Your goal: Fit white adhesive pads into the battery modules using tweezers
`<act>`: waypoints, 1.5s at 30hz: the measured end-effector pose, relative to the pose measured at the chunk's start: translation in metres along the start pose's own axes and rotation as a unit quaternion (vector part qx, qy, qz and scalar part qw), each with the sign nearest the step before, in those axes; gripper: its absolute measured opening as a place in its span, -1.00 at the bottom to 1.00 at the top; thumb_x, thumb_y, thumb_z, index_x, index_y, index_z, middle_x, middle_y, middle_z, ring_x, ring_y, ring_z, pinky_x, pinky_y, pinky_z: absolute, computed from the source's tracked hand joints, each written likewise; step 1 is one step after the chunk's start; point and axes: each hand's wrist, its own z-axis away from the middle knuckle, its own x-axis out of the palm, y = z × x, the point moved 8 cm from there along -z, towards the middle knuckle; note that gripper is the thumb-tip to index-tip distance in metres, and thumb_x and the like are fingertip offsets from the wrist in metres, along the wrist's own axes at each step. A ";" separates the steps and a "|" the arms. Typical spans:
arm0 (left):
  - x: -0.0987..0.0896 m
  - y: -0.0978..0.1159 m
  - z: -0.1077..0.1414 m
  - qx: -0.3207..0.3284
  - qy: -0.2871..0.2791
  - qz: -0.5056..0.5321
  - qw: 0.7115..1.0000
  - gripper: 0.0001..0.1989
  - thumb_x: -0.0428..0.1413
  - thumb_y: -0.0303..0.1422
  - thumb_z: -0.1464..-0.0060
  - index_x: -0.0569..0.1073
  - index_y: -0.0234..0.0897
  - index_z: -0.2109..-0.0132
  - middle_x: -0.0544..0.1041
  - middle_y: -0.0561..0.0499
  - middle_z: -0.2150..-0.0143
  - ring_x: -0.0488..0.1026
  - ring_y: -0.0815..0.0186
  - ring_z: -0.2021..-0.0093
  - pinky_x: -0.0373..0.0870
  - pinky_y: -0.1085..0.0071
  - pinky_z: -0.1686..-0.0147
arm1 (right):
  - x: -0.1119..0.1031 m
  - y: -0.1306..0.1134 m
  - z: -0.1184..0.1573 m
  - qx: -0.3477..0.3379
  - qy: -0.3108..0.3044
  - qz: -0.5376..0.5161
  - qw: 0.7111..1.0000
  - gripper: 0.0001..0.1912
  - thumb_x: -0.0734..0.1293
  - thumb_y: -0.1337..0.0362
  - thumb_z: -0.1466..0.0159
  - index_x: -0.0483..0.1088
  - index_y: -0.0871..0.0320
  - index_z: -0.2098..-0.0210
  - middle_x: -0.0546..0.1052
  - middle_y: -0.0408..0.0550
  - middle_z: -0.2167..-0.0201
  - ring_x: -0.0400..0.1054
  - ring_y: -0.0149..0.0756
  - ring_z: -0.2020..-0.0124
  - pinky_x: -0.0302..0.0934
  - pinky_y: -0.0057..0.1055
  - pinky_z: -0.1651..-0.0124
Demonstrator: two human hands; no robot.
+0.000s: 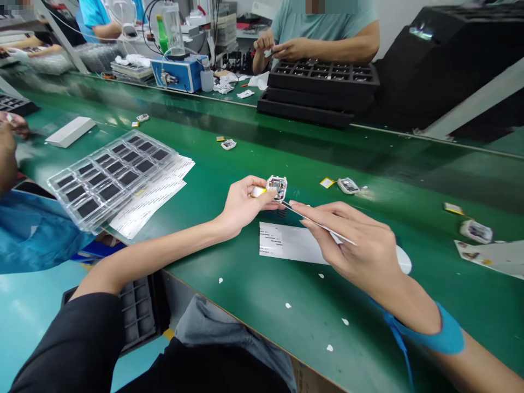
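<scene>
My left hand (240, 206) pinches a small white watch-like case (279, 184) with its circuit board showing. A small white battery with a yellow edge (257, 191) sits by the same fingers. In my right hand (364, 234) is a pair of slim metal tweezers (321, 224), its tip at the lower edge of the case. Whether the tip touches the board I cannot tell. Under my right hand lies a printed white label sheet (292, 244), partly covered. A blue wrist strap (429, 330) circles my right wrist.
Similar open cases with batteries, one of them a white case (347, 186), lie along the green bench (245, 305). A clear compartment tray (114, 174) rests at left on paper sheets. Small white stickers (288, 305) are scattered in front. Co-workers sit opposite, by stacked black trays (319, 90).
</scene>
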 end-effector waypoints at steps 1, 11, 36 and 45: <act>0.001 0.000 0.000 0.002 -0.003 0.000 1.000 -0.82 0.27 -0.65 -0.26 0.44 -0.38 0.25 0.63 0.08 0.46 0.66 0.39 0.46 0.67 0.43 0.24 | -0.002 0.002 0.000 0.006 0.014 -0.008 1.000 -0.38 0.38 0.49 -0.50 0.41 -0.15 -0.43 0.69 -0.16 0.24 0.58 -0.27 0.30 0.47 -0.36 0.26; -0.003 -0.004 -0.005 0.011 -0.030 0.011 0.999 -0.81 0.32 -0.62 -0.21 0.46 -0.38 0.21 0.66 0.06 0.41 0.70 0.37 0.41 0.71 0.39 0.14 | 0.002 0.008 0.001 0.025 0.003 -0.019 0.999 -0.51 0.39 0.48 -0.49 0.52 -0.09 -0.32 0.68 -0.12 0.21 0.57 -0.28 0.29 0.45 -0.38 0.27; -0.116 0.076 -0.158 0.221 0.158 -0.563 0.780 -0.61 0.02 -0.48 -0.38 0.56 -0.38 -0.25 0.45 -0.30 -0.46 0.25 -0.02 -0.54 0.19 0.04 -0.55 | -0.013 -0.016 -0.007 -0.037 0.033 0.020 0.999 -0.58 0.36 0.50 -0.52 0.49 0.01 -0.28 0.70 -0.14 0.25 0.60 -0.29 0.26 0.44 -0.39 0.32; -0.136 0.085 -0.169 0.146 0.242 -0.615 0.736 -0.62 0.26 -0.19 -0.37 0.54 -0.31 -0.20 0.50 -0.18 -0.33 0.40 -0.02 -0.39 0.36 -0.16 -0.40 | -0.019 -0.021 -0.009 -0.064 0.044 0.039 0.996 -0.66 0.35 0.48 -0.53 0.49 0.06 -0.23 0.71 -0.12 0.22 0.60 -0.30 0.27 0.44 -0.41 0.31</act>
